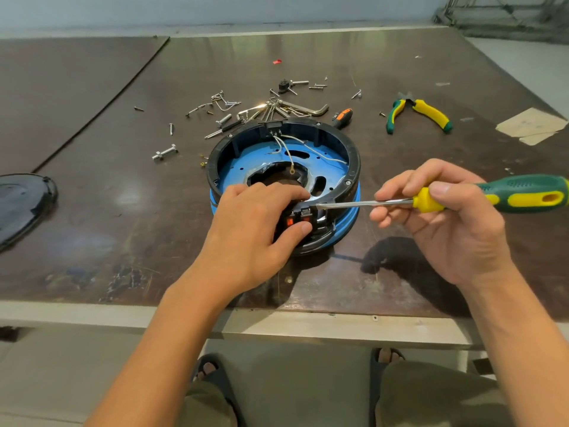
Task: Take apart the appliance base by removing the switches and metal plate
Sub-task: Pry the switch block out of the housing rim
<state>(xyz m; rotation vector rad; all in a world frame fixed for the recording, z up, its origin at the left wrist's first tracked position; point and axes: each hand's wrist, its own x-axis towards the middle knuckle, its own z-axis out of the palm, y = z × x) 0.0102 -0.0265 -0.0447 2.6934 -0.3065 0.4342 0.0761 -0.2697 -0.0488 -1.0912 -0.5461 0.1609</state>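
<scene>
A round black and blue appliance base (pixel 338 140) lies on the table, open side up, with a blue metal plate (pixel 243 158) and white wires (pixel 311 147) inside. Two orange switches (pixel 290 222) sit in its near rim. My left hand (pixel 249 232) grips that near rim, fingers over the top and thumb beside the switches. My right hand (pixel 437 223) holds a green and yellow screwdriver (pixel 520 197). Its shaft points left and the tip touches the rim just above the switches.
Loose screws and bolts (pixel 164 152), hex keys (pixel 304 107), a small orange-handled driver (pixel 343 116) and green-yellow pliers (pixel 428 114) lie behind the base. A black lid (pixel 21 204) rests at the left edge. Paper scraps (pixel 529 124) are at the far right.
</scene>
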